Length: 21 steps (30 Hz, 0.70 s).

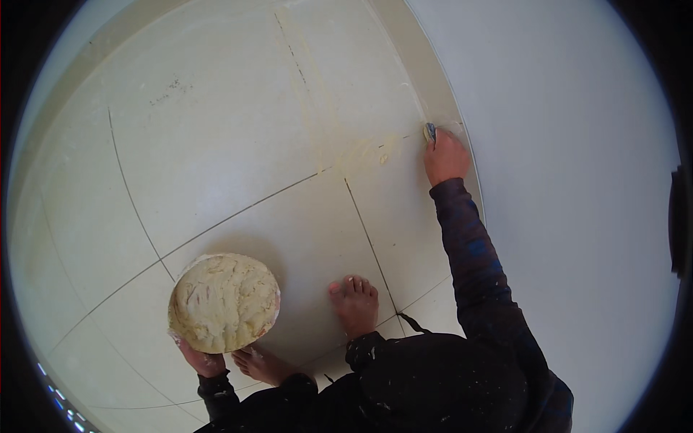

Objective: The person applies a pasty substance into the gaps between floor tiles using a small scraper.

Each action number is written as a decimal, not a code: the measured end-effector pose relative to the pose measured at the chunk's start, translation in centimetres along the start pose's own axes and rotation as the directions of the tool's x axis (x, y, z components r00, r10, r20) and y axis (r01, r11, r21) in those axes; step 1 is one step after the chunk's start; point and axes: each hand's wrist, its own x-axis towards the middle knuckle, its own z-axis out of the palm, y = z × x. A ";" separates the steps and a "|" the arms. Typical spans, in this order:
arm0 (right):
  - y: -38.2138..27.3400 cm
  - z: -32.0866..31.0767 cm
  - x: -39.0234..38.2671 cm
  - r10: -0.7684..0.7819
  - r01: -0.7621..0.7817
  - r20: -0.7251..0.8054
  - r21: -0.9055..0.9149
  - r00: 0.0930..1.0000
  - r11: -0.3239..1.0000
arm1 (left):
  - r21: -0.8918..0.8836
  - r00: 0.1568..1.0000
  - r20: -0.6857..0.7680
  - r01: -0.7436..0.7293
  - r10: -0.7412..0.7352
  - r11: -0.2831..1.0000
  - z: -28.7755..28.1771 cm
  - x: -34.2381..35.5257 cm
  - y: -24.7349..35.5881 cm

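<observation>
At the lower left, my left hand [202, 357] grips a round container [224, 302] of thick cream paste with a rough surface. My right hand [446, 159] reaches to the upper right and is closed on a small scraper [430, 133], its grip mostly hidden by my fingers. The scraper is at a dark tile joint beside the beige skirting [411, 58]. Pale yellow smears of paste [382, 155] lie along the joints just left of it.
Large light floor tiles [216, 130] with thin dark joints surround me. A white wall [556, 144] rises along the right, and beige skirting also curves along the upper left. My bare feet [354, 303] stand on the tiles at the bottom, between the container and my right arm.
</observation>
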 end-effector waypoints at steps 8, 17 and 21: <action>-1.2 -2.1 0.3 -0.068 0.061 0.078 0.094 0.995 0.994 | 0.353 0.983 0.090 -0.180 0.158 0.918 -0.9 0.2 0.5; -2.8 3.0 -0.7 0.010 -0.018 -0.097 -0.092 0.995 0.996 | 0.586 0.961 0.135 -0.273 0.240 0.763 -1.3 -0.4 -0.3; -1.0 2.6 -1.4 -0.044 0.051 0.046 -0.163 0.998 0.985 | 0.317 0.981 0.038 -0.190 0.188 0.929 -1.1 0.1 -0.8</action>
